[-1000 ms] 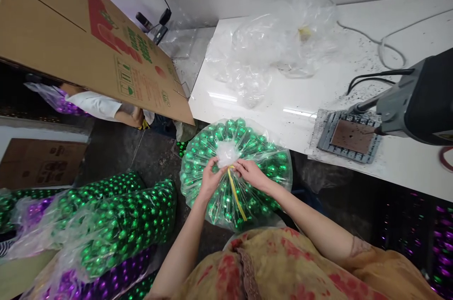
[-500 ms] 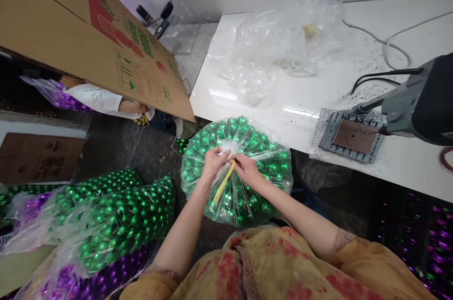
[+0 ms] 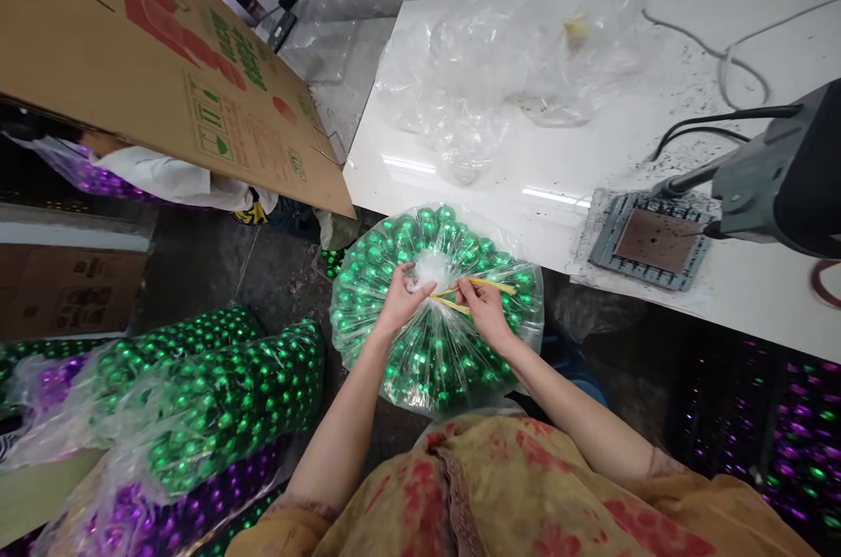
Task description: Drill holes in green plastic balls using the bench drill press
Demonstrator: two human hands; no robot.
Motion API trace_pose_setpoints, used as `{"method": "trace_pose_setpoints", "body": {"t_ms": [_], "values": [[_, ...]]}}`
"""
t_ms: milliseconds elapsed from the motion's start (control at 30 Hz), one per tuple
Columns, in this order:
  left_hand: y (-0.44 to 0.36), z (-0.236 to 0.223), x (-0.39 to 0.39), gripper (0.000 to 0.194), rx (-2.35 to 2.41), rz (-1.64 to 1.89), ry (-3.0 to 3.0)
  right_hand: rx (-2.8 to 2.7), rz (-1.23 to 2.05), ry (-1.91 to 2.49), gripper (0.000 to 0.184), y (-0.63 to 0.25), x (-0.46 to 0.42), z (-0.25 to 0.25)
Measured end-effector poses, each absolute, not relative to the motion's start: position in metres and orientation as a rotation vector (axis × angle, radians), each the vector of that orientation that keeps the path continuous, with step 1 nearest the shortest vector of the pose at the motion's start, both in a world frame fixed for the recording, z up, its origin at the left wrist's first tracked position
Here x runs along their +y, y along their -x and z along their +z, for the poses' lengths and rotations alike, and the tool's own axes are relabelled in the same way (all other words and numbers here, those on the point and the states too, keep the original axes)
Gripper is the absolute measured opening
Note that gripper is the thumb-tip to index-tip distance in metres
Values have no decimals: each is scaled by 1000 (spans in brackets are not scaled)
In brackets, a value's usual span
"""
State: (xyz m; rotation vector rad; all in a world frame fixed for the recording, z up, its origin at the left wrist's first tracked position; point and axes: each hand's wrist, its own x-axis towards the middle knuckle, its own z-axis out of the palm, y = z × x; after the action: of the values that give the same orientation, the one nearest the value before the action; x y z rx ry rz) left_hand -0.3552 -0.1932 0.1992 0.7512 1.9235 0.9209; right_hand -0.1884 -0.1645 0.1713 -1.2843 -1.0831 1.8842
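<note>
A clear plastic bag (image 3: 434,373) full of shiny green balls stands in front of me, its top gathered into a whitish bunched neck. My left hand (image 3: 403,301) is closed around that neck, the thumb resting near its base. A yellow strip (image 3: 492,285), like a tie, runs from the neck to my right hand (image 3: 483,312). The right fingers pinch it, with loose ends sticking out past them. Whether the strip is knotted round the neck, I cannot tell.
Crumpled clear bags (image 3: 473,84) lie on the white table (image 3: 486,215). A grey machine (image 3: 755,189) stands over a small plate on the right. Filled bags of green balls (image 3: 243,399) lie at left, below a large cardboard box (image 3: 164,84). Another person's sleeve (image 3: 158,176) shows under the box.
My right hand has moved right, away from the neck, drawing the yellow strip out sideways. Earlier the strip hung toward me and both hands were close together. My left hand stays at the neck.
</note>
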Motion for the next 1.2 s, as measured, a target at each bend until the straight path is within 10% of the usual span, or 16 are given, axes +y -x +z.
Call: {"method": "trace_pose_setpoints", "body": {"t_ms": [267,1200], "values": [[355,195,-171,30,1874,777,-767,-1332,1830,1295,54,187,-144,172],[358,179,-177,22,2190,897,-759,-2216,1216,1040,32,204,-169,176]]}}
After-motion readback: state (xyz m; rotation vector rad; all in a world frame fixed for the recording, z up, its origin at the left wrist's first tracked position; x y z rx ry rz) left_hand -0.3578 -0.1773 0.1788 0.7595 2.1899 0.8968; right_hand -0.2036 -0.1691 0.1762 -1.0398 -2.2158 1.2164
